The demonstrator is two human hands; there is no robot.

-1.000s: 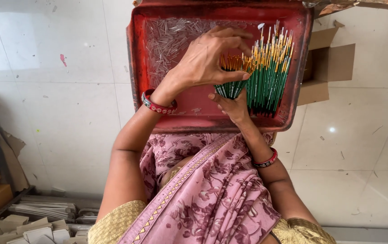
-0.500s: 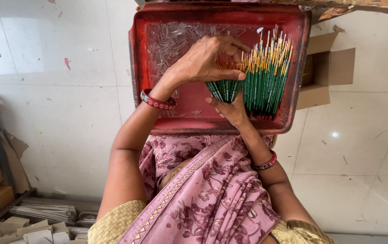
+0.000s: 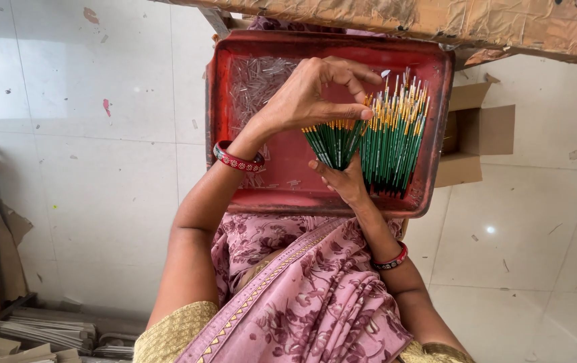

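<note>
two hands met over a red tray (image 3: pixel 430 134) on the lap — the right hand (image 3: pixel 342 180) gripped a fanned bundle of green brushes (image 3: pixel 332 142), the left hand (image 3: pixel 309 94) pinched their tips. more green brushes (image 3: pixel 393 144) lay just beside; metal ferrules (image 3: pixel 255 81) heaped at the tray's far corner.

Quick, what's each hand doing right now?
Left hand: fingertips pinched on the brush tips.
Right hand: closed, holding a fan of green brushes.

Pale tiled floor (image 3: pixel 66 168), cardboard boxes (image 3: pixel 480 131) lying about.
</note>
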